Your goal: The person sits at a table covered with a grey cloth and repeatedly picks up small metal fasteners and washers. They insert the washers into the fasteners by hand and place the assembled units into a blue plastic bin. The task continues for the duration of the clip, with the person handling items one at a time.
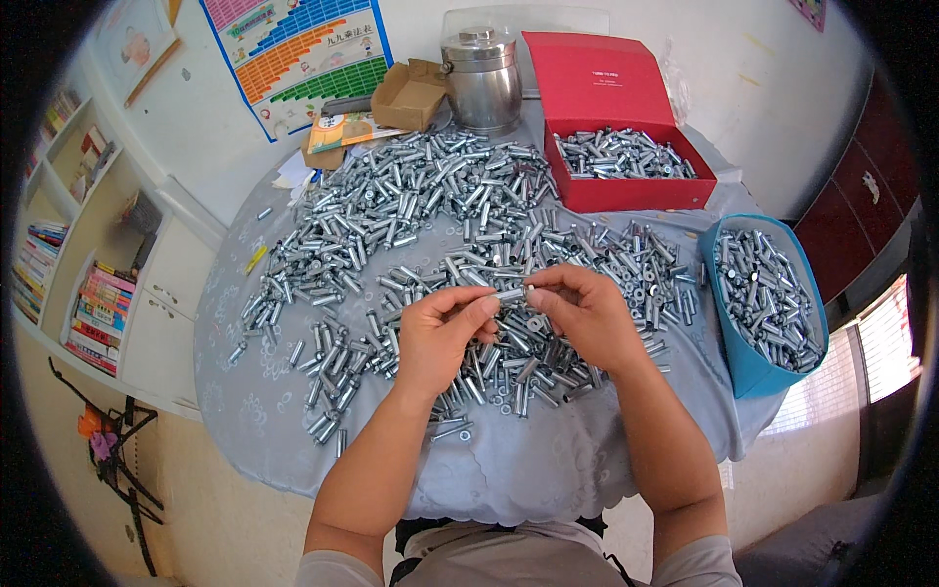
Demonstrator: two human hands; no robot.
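Steel sleeve (511, 293) sits pinched between your left hand (442, 338) and right hand (585, 315), fingertips pressed onto its two ends. It hangs level just above the bolt pile (430, 225) on the table (548, 460).

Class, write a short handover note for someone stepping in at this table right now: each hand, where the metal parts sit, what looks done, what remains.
Left hand and right hand: both pinch one small metal sleeve between their fingertips, above the table's middle.
Parts: a big loose pile of metal pieces covers the grey tablecloth.
Done: the red box and the blue bin each hold pieces.
Left: most of the loose pile is still on the cloth.
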